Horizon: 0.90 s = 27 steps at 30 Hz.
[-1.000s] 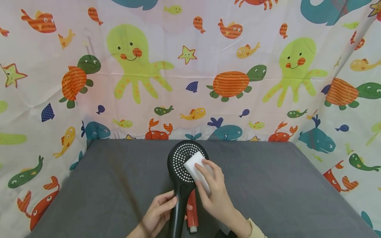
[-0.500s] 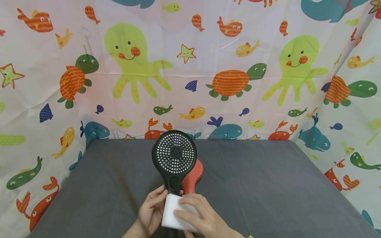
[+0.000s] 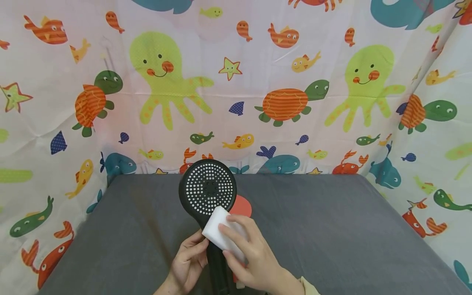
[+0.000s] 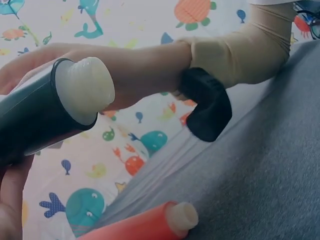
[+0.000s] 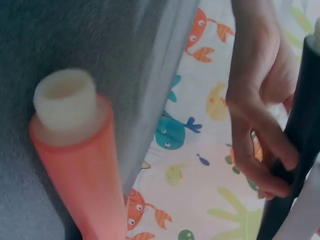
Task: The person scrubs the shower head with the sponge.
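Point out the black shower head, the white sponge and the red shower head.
black shower head [image 3: 207,187]: head view, on its nozzle face.
white sponge [image 3: 215,230]: head view, on its bare upper end.
red shower head [image 4: 135,227]: left wrist view, on its handle.

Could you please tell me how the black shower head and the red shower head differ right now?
The black shower head is gripped by the left hand and held up, while the red shower head lies on the grey table. The right hand presses a white sponge on the black one only. Both have pale threaded ends.
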{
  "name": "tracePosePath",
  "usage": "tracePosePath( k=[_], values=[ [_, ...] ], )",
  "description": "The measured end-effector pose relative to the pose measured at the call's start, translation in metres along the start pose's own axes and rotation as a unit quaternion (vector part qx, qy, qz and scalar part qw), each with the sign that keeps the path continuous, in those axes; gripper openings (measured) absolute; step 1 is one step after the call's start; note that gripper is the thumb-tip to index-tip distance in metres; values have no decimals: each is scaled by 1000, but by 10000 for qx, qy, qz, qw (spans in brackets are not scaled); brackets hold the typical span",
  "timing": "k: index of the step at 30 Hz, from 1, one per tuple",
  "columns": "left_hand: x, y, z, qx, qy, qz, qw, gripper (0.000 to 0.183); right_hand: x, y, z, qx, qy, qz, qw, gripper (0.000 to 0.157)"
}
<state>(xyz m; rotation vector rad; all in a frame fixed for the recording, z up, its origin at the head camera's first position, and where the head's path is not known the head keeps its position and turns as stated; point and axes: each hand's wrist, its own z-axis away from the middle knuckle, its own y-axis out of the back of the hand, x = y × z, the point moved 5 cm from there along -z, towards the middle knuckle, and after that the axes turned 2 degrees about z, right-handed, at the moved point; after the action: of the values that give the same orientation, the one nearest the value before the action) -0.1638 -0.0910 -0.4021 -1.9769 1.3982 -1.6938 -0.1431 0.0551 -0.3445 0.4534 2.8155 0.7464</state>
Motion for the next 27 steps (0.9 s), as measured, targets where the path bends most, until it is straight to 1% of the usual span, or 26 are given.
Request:
tracePosePath(
  k=[2, 4, 7, 10, 12, 13, 15, 17, 20, 22, 23, 24, 25, 26, 27],
  values=[
    [-1, 1, 0, 90, 36, -132, 9999, 49, -1, 0, 2, -150, -27, -2, 9999, 37],
    [1, 2, 0, 165, -16, -192, 9997, 48, -6, 0, 7, -348, 135, -60, 9993, 36],
    [4, 4, -2, 256, -77, -241, 9994, 45, -14, 4, 17, -672, 619, -228, 9956, 32],
    [6, 5, -3, 319, -82, -269, 9991, 43, -20, 7, 23, -1009, 1174, -313, 9874, 30],
    [6, 6, -2, 330, -80, -411, 9986, 42, -21, 8, 26, -1166, 1412, -366, 9824, 31],
    [6, 6, -2, 306, -97, -454, 9984, 42, -21, 9, 26, -1174, 1476, -385, 9813, 32],
    [5, 6, -2, 282, -108, -532, 9981, 41, -17, 8, 25, -1148, 1395, -431, 9826, 29],
    [2, 4, -1, 215, -91, -575, 9981, 38, -12, 6, 22, -923, 1190, -479, 9874, 29],
    [-2, 0, 0, 98, 68, -585, 9982, 36, -1, 0, 13, -464, 588, -418, 9963, 34],
    [-4, -2, 0, 30, 180, -627, 9979, 36, 5, -4, 8, -229, 194, -337, 9990, 36],
    [-5, -3, 1, 21, 212, -651, 9976, 37, 7, -5, 6, -174, 19, -315, 9993, 37],
    [-5, -3, 1, -15, 171, -658, 9977, 38, 8, -6, 6, -176, -109, -305, 9993, 37],
    [-4, -3, 1, -24, 140, -663, 9977, 39, 8, -7, 6, -213, -159, -348, 9990, 38],
    [-3, -2, 0, 16, 109, -715, 9974, 38, 6, -7, 7, -270, -130, -408, 9987, 38],
    [-2, -1, 0, 19, 19, -752, 9972, 38, 3, -7, 9, -346, -15, -445, 9984, 37]
  ],
)
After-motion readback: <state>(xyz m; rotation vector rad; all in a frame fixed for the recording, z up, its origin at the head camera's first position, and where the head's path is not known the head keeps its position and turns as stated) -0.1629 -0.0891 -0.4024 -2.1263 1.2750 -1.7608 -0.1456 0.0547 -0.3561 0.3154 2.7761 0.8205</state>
